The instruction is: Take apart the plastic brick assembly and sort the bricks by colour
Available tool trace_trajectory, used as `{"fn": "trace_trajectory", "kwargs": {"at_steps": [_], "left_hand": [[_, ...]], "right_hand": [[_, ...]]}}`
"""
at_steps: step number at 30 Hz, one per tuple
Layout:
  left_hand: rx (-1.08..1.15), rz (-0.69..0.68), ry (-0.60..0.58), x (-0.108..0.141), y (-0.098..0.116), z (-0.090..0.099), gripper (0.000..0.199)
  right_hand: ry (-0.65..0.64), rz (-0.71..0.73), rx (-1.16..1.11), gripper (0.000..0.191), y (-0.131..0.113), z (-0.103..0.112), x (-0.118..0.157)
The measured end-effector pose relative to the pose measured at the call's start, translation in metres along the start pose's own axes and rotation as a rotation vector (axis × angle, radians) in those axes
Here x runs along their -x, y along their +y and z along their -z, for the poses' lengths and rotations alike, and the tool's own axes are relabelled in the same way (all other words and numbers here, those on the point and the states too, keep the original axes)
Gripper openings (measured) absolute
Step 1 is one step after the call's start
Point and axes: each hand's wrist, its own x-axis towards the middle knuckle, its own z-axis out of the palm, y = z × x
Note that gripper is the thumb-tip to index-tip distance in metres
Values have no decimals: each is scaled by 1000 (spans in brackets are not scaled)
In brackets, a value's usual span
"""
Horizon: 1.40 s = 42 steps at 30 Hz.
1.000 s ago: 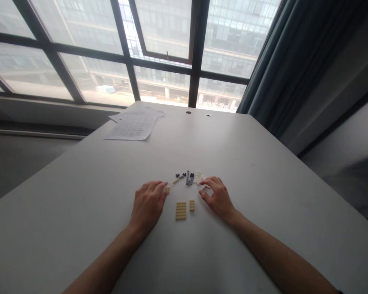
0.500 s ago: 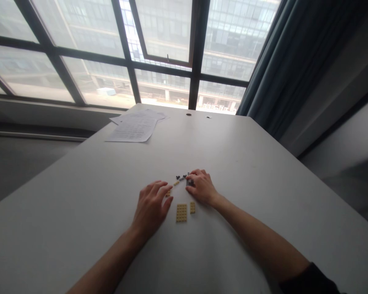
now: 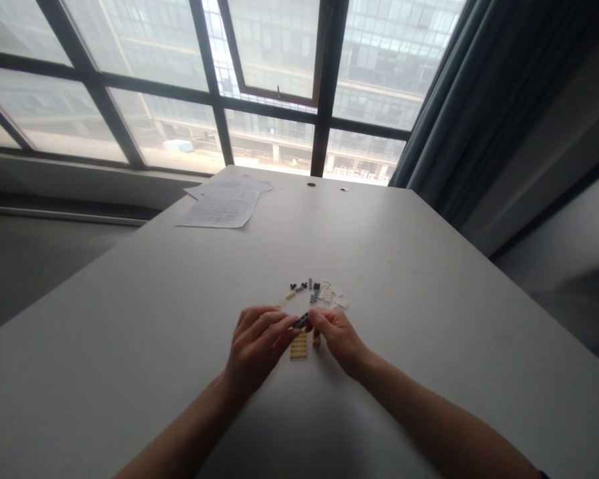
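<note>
Gray toy piece (image 3: 300, 321) is up between our two hands, over the white table (image 3: 389, 266), just beyond the tan studded plate (image 3: 298, 347). Looks to us like we're at the handling/lining-up stage, fingertips only. Our left hand (image 3: 254, 342) pinches one end, fingers nearly closed, and our right hand (image 3: 343, 340) has a narrow thumb-and-finger grip on the other. We'd say the next move calls for a light, steady pinch and a good look at which way it faces, since fingers hide both ends. As for looks: slim, straight, dark gray, tilted with the right end farther from us. Pale spots run along it, but we can't tell if they're studs or holes, too small.
</note>
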Motion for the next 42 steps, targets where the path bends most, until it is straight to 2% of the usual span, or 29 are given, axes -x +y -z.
{"fn": "trace_trajectory", "kwargs": {"at_steps": [4, 9, 15, 21, 25, 29, 35, 39, 42], "left_hand": [[58, 8, -2, -2, 2, 0, 22], [106, 12, 12, -1, 1, -1, 24], [146, 55, 8, 1, -1, -3, 14], [77, 40, -15, 3, -4, -2, 18], [68, -24, -75, 7, -5, 0, 22], [111, -99, -161, 6, -2, 0, 26], [85, -108, -131, 3, -2, 1, 26], [79, -110, -130, 5, -3, 1, 29], [103, -109, -158, 8, -3, 1, 30]], "right_hand": [[20, -61, -26, 40, -2, 1, 3], [-18, -41, -36, 19, -6, 5, 2], [30, 255, 284, 18, -6, 9, 5], [50, 380, 504, 16, -9, 10, 10], [20, 356, 567, 18, -9, 11, 10], [-71, 328, 501, 22, -13, 14, 9], [-172, 332, 516, 32, -20, 27, 13], [-183, 330, 516, 27, -19, 32, 15], [-188, 358, 524, 33, -17, 30, 15]]}}
